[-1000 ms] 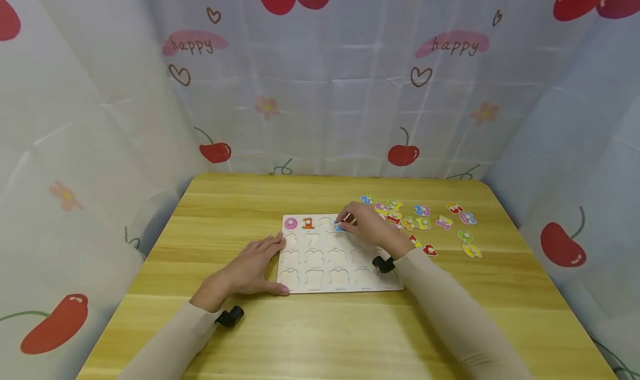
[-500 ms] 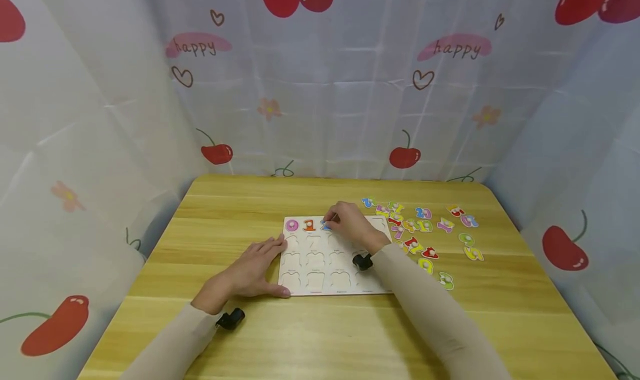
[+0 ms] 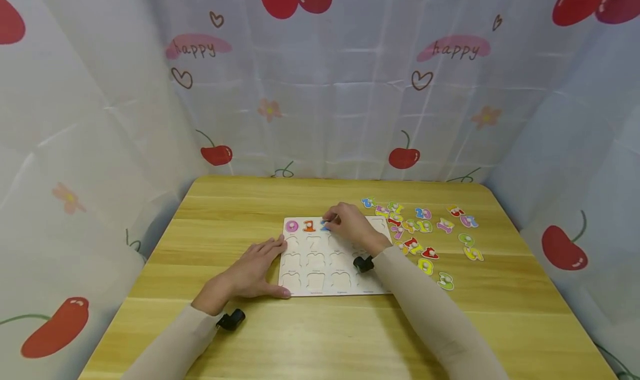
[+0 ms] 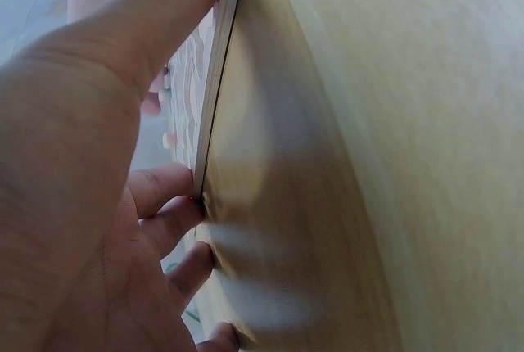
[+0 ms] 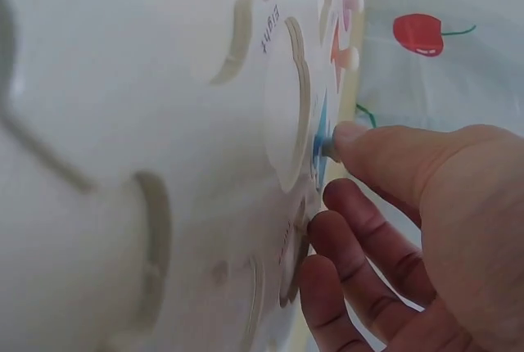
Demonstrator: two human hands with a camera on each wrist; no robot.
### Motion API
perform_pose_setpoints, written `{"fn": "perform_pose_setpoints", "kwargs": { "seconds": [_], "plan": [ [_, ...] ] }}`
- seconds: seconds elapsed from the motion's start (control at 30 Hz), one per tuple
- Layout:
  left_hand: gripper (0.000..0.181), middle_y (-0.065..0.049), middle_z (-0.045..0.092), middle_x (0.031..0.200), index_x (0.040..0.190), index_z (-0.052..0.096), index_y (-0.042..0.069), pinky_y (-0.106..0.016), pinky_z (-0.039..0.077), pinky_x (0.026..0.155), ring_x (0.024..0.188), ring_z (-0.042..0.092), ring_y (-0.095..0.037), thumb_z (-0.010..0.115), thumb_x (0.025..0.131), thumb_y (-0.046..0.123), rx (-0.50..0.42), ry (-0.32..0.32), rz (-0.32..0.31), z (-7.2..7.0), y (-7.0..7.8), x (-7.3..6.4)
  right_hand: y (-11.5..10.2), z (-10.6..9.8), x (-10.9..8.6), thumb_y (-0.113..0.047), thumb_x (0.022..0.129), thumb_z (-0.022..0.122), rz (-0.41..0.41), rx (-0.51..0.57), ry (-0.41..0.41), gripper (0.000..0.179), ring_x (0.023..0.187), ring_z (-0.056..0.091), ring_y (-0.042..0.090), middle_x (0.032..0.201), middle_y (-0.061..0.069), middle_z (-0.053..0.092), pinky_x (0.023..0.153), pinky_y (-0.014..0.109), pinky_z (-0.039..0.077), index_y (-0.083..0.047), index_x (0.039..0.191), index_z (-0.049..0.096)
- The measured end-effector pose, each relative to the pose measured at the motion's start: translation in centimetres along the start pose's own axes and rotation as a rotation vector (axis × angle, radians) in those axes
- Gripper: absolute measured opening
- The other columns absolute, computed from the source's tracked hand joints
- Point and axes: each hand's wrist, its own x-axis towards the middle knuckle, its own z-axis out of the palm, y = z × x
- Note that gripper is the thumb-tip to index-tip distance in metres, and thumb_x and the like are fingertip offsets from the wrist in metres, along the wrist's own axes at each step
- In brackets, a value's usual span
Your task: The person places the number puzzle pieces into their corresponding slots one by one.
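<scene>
A white number puzzle board (image 3: 328,260) lies on the table with rows of shaped recesses. My left hand (image 3: 252,268) rests at its left side, thumb on the near corner and fingertips along the edge; the left wrist view shows the fingers (image 4: 176,217) spread. Over the top row, my right hand (image 3: 350,225) pinches the knob of a blue number two piece (image 5: 320,143), which lies at the third recess, partly hidden by the fingers in the head view. A pink zero (image 3: 291,226) and an orange one (image 3: 309,226) sit in the recesses to its left.
Several loose number pieces (image 3: 411,245) with knobs are scattered on the wooden table (image 3: 330,335) to the right of the board, some overlapping. A white curtain (image 3: 320,91) printed with cherries surrounds the table at the back and sides.
My right hand has moved left with the blue number two to the third recess in the top row, then stayed there. My left hand has kept its place on the board.
</scene>
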Motion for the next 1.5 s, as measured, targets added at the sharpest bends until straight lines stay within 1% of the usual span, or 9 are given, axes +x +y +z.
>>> {"fn": "perform_pose_setpoints", "kwargs": {
  "seconds": [0.23, 0.37, 0.5, 0.67, 0.87, 1.07, 1.23, 1.37, 1.5],
  "plan": [
    [0.129, -0.014, 0.024, 0.196, 0.183, 0.034, 0.004, -0.078, 0.019, 0.144, 0.181, 0.023, -0.049, 0.095, 0.09, 0.069, 0.0, -0.01, -0.005, 0.2, 0.2, -0.2, 0.5, -1.7, -2.5, -0.019, 0.112, 0.081, 0.02, -0.033, 0.044, 0.02, 0.111, 0.077, 0.026, 0.124, 0.01, 0.079, 0.098, 0.045, 0.067, -0.009, 0.128, 0.086],
    [0.129, -0.014, 0.024, 0.196, 0.183, 0.034, 0.004, -0.078, 0.019, 0.144, 0.181, 0.023, -0.051, 0.095, 0.09, 0.068, -0.004, -0.011, 0.0, 0.3, 0.2, -0.2, 1.5, -3.1, -4.3, -0.016, 0.109, 0.083, -0.021, -0.057, 0.09, 0.02, 0.108, 0.08, 0.029, 0.124, 0.012, 0.083, 0.095, 0.047, 0.069, -0.006, 0.127, 0.087],
    [0.129, -0.015, 0.024, 0.196, 0.183, 0.033, 0.003, -0.077, 0.02, 0.145, 0.18, 0.025, -0.052, 0.094, 0.091, 0.069, 0.003, -0.002, 0.016, 0.3, 0.1, 0.0, 2.7, -4.6, -6.6, -0.012, 0.107, 0.085, -0.058, -0.086, 0.157, 0.019, 0.103, 0.081, 0.031, 0.123, 0.015, 0.085, 0.094, 0.051, 0.069, -0.003, 0.123, 0.087],
    [0.129, -0.015, 0.024, 0.196, 0.183, 0.033, 0.003, -0.076, 0.021, 0.145, 0.18, 0.024, -0.052, 0.095, 0.091, 0.068, -0.005, -0.004, 0.006, 0.2, 0.1, -0.2, 4.2, -6.5, -9.7, -0.012, 0.105, 0.087, -0.044, -0.1, 0.21, 0.019, 0.103, 0.08, 0.034, 0.122, 0.015, 0.085, 0.09, 0.05, 0.068, -0.003, 0.122, 0.087],
    [0.128, -0.015, 0.023, 0.196, 0.183, 0.032, 0.003, -0.077, 0.02, 0.145, 0.18, 0.023, -0.053, 0.094, 0.092, 0.067, -0.007, 0.002, 0.016, 0.1, -0.1, -0.1, 6.3, -9.2, -14.0, -0.014, 0.107, 0.086, -0.007, -0.08, 0.231, 0.021, 0.106, 0.079, 0.036, 0.125, 0.017, 0.085, 0.089, 0.049, 0.068, -0.003, 0.125, 0.087],
    [0.129, -0.016, 0.024, 0.196, 0.183, 0.032, 0.002, -0.077, 0.019, 0.145, 0.18, 0.023, -0.052, 0.094, 0.092, 0.068, -0.012, -0.002, 0.03, 0.2, -0.2, 0.2, 9.3, -11.3, -18.5, -0.02, 0.104, 0.091, 0.054, -0.116, 0.223, 0.025, 0.1, 0.083, 0.028, 0.124, 0.013, 0.086, 0.083, 0.031, 0.068, -0.008, 0.126, 0.088],
    [0.128, -0.015, 0.023, 0.196, 0.183, 0.032, 0.004, -0.077, 0.019, 0.145, 0.181, 0.022, -0.052, 0.095, 0.091, 0.067, -0.011, 0.001, 0.015, 0.4, -0.3, 0.3, 11.0, -12.2, -21.5, -0.022, 0.103, 0.092, 0.1, -0.068, 0.15, 0.022, 0.094, 0.079, 0.013, 0.119, 0.006, 0.085, 0.081, 0.024, 0.065, -0.013, 0.123, 0.089],
    [0.128, -0.014, 0.024, 0.196, 0.184, 0.032, 0.004, -0.076, 0.02, 0.145, 0.181, 0.022, -0.051, 0.095, 0.091, 0.067, -0.008, 0.001, 0.014, 0.5, -0.3, 0.3, 12.0, -12.0, -23.3, -0.022, 0.101, 0.095, 0.123, -0.052, 0.098, 0.023, 0.09, 0.068, 0.002, 0.109, -0.001, 0.08, 0.079, 0.021, 0.062, -0.013, 0.122, 0.089],
    [0.128, -0.014, 0.023, 0.197, 0.184, 0.032, 0.005, -0.076, 0.019, 0.145, 0.181, 0.022, -0.051, 0.094, 0.091, 0.068, -0.011, -0.003, 0.013, 0.6, -0.3, 0.3, 12.6, -11.5, -24.0, -0.022, 0.099, 0.096, 0.114, -0.062, 0.107, 0.022, 0.086, 0.065, -0.001, 0.104, -0.004, 0.079, 0.075, 0.021, 0.06, -0.013, 0.119, 0.089]
  ]
}}
